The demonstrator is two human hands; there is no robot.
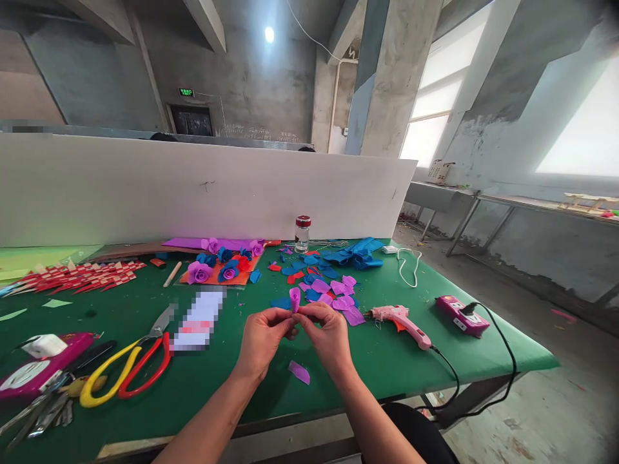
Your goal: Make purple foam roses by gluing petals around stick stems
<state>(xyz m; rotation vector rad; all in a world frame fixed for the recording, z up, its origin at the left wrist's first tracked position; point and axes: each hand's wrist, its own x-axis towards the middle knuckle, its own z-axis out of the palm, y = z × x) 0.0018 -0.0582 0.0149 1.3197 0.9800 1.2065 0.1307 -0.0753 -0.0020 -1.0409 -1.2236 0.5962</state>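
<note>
Between the fingertips of both hands stands a small rolled purple paper flower [294, 298], upright over the table. My left hand [264, 335] pinches its base from the left. From the right, my right hand [326, 332] closes on the same base, the fingertips of both hands meeting. A loose purple paper petal [299, 372] lies on the table just below the hands. Beyond them are scattered purple petals [343, 301] with blue and red paper pieces. A pink glue gun [400, 322] rests to the right of my right hand.
On the green table [193, 399] lie scissors [133, 367], finished paper flowers [227, 263], red-wrapped sticks [82, 277] and a glass jar [302, 235]. A purple power box [463, 316] with a black cord sits at the right. A white board [203, 193] stands along the back.
</note>
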